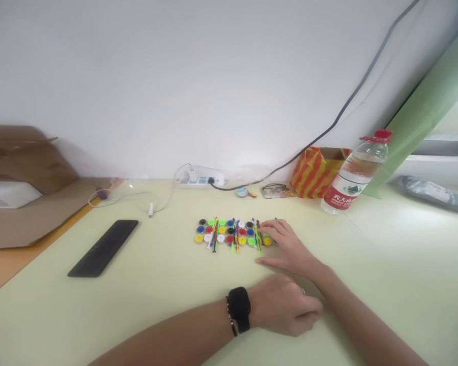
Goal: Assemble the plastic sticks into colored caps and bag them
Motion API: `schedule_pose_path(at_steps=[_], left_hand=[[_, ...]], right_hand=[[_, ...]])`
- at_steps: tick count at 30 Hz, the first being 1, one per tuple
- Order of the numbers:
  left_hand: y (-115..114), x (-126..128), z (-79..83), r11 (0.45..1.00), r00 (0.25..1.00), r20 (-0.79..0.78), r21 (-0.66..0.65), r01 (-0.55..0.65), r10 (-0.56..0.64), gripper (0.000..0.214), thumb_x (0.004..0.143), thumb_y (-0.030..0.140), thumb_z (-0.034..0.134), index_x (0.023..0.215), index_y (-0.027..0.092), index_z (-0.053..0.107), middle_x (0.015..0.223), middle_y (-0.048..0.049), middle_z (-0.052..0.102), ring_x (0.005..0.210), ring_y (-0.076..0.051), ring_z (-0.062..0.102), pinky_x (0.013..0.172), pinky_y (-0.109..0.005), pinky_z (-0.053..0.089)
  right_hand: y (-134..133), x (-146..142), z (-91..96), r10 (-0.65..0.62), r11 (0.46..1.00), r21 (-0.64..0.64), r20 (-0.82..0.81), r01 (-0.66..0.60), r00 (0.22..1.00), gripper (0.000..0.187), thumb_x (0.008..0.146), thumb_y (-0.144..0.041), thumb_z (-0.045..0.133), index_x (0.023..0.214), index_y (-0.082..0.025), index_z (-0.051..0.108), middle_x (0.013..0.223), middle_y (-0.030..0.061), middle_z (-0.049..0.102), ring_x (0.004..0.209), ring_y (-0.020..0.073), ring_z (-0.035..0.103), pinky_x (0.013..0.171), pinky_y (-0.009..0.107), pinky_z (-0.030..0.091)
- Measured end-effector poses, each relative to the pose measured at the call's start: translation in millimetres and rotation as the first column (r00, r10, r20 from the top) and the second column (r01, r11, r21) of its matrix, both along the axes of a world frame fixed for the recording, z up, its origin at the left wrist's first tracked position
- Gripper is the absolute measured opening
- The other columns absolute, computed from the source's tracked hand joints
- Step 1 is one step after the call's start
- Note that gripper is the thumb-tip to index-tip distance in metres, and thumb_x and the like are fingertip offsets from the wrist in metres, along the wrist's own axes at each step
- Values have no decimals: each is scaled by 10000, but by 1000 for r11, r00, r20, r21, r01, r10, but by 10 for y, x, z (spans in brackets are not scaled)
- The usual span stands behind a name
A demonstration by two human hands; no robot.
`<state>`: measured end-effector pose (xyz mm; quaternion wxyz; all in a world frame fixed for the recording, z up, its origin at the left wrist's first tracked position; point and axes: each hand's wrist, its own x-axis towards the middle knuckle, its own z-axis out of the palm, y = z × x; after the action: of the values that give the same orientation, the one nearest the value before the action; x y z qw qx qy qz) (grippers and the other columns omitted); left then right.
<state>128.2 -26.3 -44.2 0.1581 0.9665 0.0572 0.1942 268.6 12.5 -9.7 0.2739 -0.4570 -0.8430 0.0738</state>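
Rows of small round discs [221,238] in black, green, blue, red, yellow and white lie on the table, with thin coloured arrow-shaped sticks [215,234] in bunches among them. At the right end of these rows is my right hand [284,246], its fingertips over the last pieces and partly covering them. Its thumb is spread apart from the fingers, and I see nothing held. Nearer to me, my left hand [284,305] is curled into a fist in front of the right forearm; what it holds, if anything, is hidden. A black watch [239,307] and a beaded bracelet circle the left wrist.
A black flat slab [104,249] lies at left, near an open cardboard box [30,168]. Along the wall are a power strip [202,181] with cables, eyeglasses [277,189], a red-and-yellow bag [315,175] and a tilted-looking water bottle [356,175]. A white cable plug [151,209] rests on the table.
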Motion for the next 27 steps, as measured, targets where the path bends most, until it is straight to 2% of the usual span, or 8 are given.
schedule_pose_path(at_steps=[4,8,13,19,27], left_hand=[[3,-2,36,1000,1000,-4,23,-2,3,135,915,275,548,890,216,667,560,7,625,548,-171,603,506,-289,377],[10,0,60,1000,1000,-3,30,6,-6,148,930,293,542,908,210,662,564,5,619,557,-169,603,502,-285,371],[4,2,47,1000,1000,1,17,2,-2,143,925,289,548,928,206,665,595,4,643,588,-168,630,520,-287,383],[9,6,39,1000,1000,6,15,-1,1,162,935,285,532,946,203,671,613,5,658,603,-162,643,532,-287,388],[8,1,43,1000,1000,-1,19,-8,8,157,933,295,534,952,214,666,589,11,639,588,-164,642,527,-284,390]], right_hand=[[69,-14,-128,-59,998,39,17,58,998,554,847,-498,747,1328,-270,596,1313,125,625,1211,338,528,1020,523,465],[89,-20,-173,-102,993,64,20,101,995,457,901,-469,688,1304,-267,612,1279,124,647,1184,328,548,977,503,483],[82,-14,-181,-125,989,76,11,123,992,469,917,-483,657,1329,-268,598,1292,125,632,1216,338,520,1001,518,466],[80,-18,-218,-155,984,100,91,146,984,465,938,-531,606,1311,-256,631,1367,141,582,1282,379,452,1044,582,417],[79,2,-194,-132,989,67,42,129,990,418,948,-486,605,1311,-280,622,1376,124,584,1288,353,462,1069,564,418]])
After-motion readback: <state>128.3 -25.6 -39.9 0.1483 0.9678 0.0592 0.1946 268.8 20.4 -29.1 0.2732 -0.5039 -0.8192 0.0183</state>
